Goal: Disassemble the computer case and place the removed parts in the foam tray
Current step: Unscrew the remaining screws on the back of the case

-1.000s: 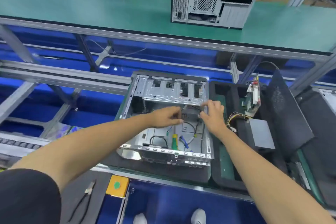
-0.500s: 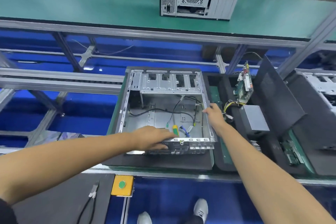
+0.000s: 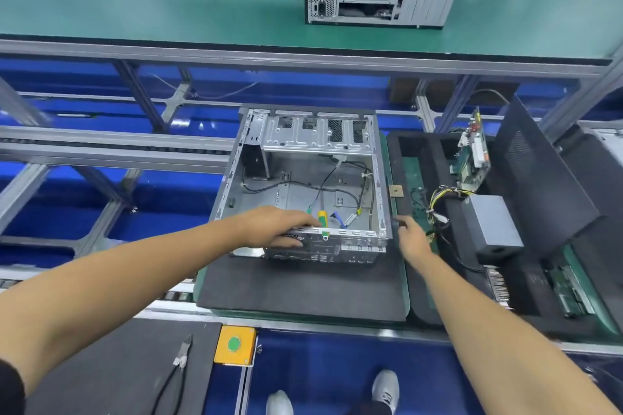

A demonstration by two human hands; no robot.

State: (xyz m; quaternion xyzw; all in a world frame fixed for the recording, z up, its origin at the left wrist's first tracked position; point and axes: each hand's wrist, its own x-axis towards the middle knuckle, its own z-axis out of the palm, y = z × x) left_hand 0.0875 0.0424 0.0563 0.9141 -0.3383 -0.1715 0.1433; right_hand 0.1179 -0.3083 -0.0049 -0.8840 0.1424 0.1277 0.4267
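Case looks nearly gutted; left hand rests flat on its rim, right hand pinches something tiny, probably tray-bound.

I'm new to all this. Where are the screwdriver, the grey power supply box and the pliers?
screwdriver (image 3: 323, 216), head view, yellow-green handle.
grey power supply box (image 3: 490, 222), head view, top face.
pliers (image 3: 181, 354), head view, near the pivot.
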